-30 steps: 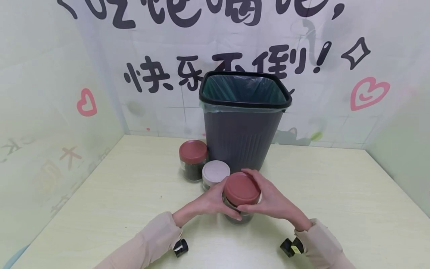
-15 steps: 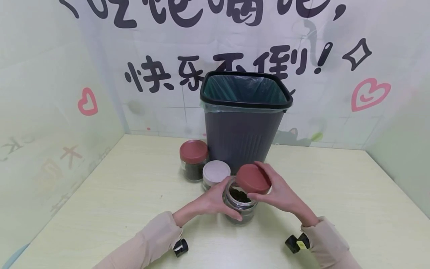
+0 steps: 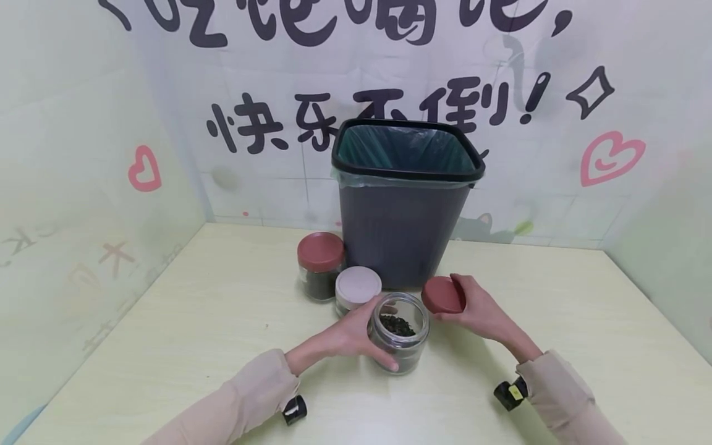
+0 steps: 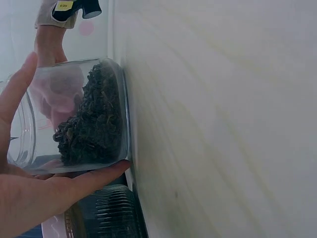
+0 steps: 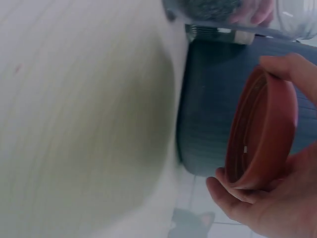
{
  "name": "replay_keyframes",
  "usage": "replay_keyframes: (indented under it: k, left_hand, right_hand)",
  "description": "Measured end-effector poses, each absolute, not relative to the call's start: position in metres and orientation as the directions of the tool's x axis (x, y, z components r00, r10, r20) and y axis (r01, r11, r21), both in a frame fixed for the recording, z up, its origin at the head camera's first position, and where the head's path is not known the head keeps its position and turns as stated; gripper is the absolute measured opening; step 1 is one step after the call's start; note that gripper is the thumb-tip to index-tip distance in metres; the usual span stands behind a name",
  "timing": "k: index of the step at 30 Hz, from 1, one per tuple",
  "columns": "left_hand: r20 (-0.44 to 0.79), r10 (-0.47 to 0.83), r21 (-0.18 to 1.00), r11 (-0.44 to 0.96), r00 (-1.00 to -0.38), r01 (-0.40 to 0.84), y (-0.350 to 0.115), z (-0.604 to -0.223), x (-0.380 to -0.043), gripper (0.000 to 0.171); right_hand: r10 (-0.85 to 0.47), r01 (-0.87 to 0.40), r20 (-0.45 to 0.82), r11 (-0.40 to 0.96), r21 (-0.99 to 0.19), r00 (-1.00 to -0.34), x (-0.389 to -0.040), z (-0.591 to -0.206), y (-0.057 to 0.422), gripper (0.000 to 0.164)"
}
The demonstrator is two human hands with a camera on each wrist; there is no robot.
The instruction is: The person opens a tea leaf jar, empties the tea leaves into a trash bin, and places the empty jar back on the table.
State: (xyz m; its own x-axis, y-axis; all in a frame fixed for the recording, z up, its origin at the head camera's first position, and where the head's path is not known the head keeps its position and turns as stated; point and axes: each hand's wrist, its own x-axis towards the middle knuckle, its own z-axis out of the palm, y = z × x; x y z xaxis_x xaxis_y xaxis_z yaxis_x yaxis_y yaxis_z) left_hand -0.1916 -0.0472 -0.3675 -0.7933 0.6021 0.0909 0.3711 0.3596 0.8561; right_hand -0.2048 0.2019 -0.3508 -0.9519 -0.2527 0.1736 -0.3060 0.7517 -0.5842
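A clear glass jar [image 3: 408,355] with dark dried leaves [image 4: 96,119] inside stands uncovered on the table. My left hand [image 3: 356,334] grips it from the left, thumb across the front. To the right of the jar, my right hand [image 3: 481,309] holds the red lid [image 3: 442,295] by its edge, raised over the table. In the right wrist view the lid [image 5: 270,131] is tilted, its hollow underside showing, with thumb and fingers on opposite sides of the rim.
Behind the jar stands a dark grey bin [image 3: 397,228] lined with a green bag. A white-lidded jar [image 3: 358,287] sits right beside my left fingers, and a red-lidded jar [image 3: 321,266] is farther back left. A printed sheet [image 3: 267,191] hangs behind.
The red lid has come off the jar, and my right hand has carried it to the right. My left hand keeps its grip on the jar in the same place.
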Motion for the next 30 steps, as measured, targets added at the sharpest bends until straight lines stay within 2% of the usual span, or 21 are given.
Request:
replay_keyframes:
  k: [6,13,25,30]
  left_hand:
    - [0.041,0.599,0.823,0.434,-0.8,0.367,-0.049,-0.37,-0.191,0.105]
    - [-0.01,0.593,0.805,0.482,-0.805,0.345,-0.049,-0.374,-0.192,0.103]
    - [0.025,0.584,0.807,0.468,-0.811,0.361,-0.047,-0.381,-0.193,0.098]
    - [0.063,0.587,0.806,0.447,-0.807,0.388,-0.046,-0.384,-0.193,0.09]
  right_hand:
    - [-0.298,-0.319,0.125,0.798,-0.511,-0.946,-0.216,-0.359,0.211,0.075]
    - [-0.292,-0.299,0.094,0.819,-0.49,-0.952,-0.229,-0.365,0.218,0.077]
    - [-0.301,-0.289,0.031,0.873,-0.393,-0.953,-0.24,-0.367,0.21,0.074]
    - [-0.282,-0.274,0.035,0.887,-0.372,-0.959,-0.245,-0.37,0.208,0.07]
